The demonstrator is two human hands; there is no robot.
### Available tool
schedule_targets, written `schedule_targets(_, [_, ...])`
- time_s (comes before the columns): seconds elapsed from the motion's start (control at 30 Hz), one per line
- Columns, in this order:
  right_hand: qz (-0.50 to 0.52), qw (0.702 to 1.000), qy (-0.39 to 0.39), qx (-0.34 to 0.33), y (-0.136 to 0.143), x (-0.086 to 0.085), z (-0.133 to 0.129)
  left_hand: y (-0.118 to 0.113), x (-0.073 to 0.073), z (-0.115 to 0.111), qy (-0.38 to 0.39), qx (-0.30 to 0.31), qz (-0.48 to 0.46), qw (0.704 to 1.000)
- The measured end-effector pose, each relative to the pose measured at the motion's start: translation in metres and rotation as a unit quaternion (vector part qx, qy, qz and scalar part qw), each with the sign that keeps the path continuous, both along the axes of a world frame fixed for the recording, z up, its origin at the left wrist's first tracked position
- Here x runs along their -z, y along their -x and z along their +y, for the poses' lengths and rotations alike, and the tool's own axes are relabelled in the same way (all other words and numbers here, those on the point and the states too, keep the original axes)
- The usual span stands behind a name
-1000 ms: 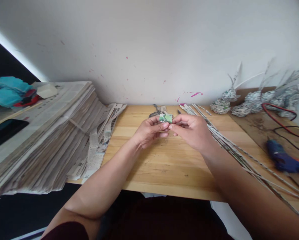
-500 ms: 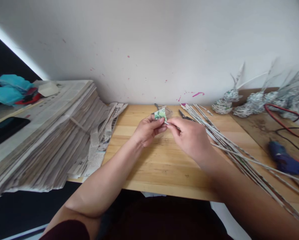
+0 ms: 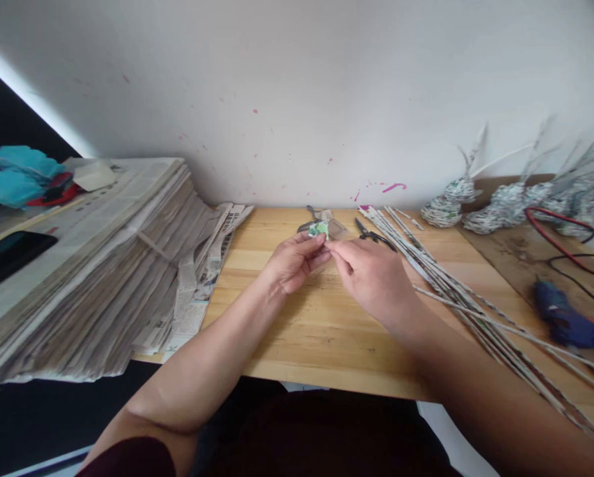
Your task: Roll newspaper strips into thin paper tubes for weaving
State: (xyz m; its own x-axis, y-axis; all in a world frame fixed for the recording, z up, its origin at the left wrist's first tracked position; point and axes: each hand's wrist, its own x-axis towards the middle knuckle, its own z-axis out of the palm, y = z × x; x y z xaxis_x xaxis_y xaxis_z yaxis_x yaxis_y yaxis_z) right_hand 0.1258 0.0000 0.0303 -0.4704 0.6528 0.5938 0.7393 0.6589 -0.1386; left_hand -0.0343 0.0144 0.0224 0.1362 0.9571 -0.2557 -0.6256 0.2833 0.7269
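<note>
A small green-and-white patterned piece of paper (image 3: 318,229) is pinched between the thumb and fingers of my left hand (image 3: 297,260), over the middle of the wooden table. My right hand (image 3: 371,270) meets it from the right, fingertips pressed together at the paper's lower right edge. What lies between the right fingertips is mostly hidden. Behind the paper, a brownish, partly see-through item (image 3: 337,228) and a grey item lie on the table, too covered to name. Black-handled scissors (image 3: 373,235) rest just beyond my right hand.
Long rolled newspaper sticks (image 3: 440,285) run diagonally along the right. A tall newspaper stack (image 3: 142,258) stands left, with loose strips (image 3: 210,271) beside it. At far right are woven paper pieces (image 3: 448,204), a blue glue gun (image 3: 567,318) and cables. A phone (image 3: 16,255) lies on the stack.
The green paper has sunk lower and shows less above my left fingers. My right fingertips have shifted slightly left against it, and more of the scissors now shows.
</note>
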Motion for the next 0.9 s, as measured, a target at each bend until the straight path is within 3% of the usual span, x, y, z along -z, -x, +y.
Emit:
schedule_targets(0.27, [0.013,1.000,0.013,-0.016,0.001,-0.005,-0.003,0.001,0.000,0.000,0.006,0.007,-0.004,1.000])
schedule_targets(0.63, [0.025,0.999,0.022,0.021,-0.001,-0.013,-0.010,0.001,-0.002,-0.002,0.016,0.015,-0.025,0.999])
schedule_targets(0.9, [0.055,0.992,0.109,0.040,-0.003,-0.020,-0.012,-0.001,-0.001,-0.002,0.010,0.015,-0.046,0.999])
